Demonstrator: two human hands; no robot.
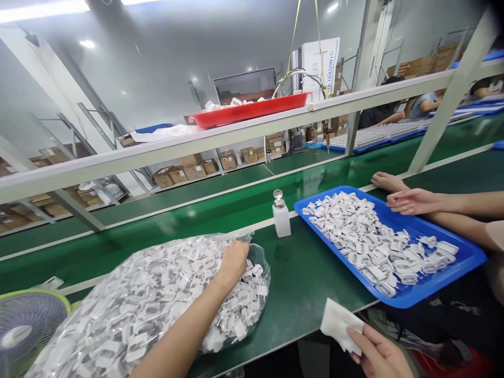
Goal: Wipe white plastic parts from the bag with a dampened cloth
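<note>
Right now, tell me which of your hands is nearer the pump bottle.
Left. The left hand reaches into the clear bag of white parts, just left of and below the pump bottle. The right hand holds a white cloth, farther away.

Setting: factory assembly and packing hall, light-electronics type.
Evidence:
- Long green conveyor belt (244, 194) running beside a green worktop (307, 283), white edge lines between.
- Grey metal frame rail (197, 144) overhead carrying a red tray (252, 110) of white parts.
- Blue tray (464, 257) heaped with small white plastic parts (370, 241); clear plastic bag (157, 299) filled with the same.
- White pump dispenser bottle (281, 215) on the worktop.
- Stacked cardboard cartons (185, 173) along the far wall; sign reading "ULTRASONIC" (328, 63).
- Further workers seated at a parallel line (394, 131) behind.
- Ceiling strip lighting (43, 10); desk fan (27, 328) at the near edge.
</note>
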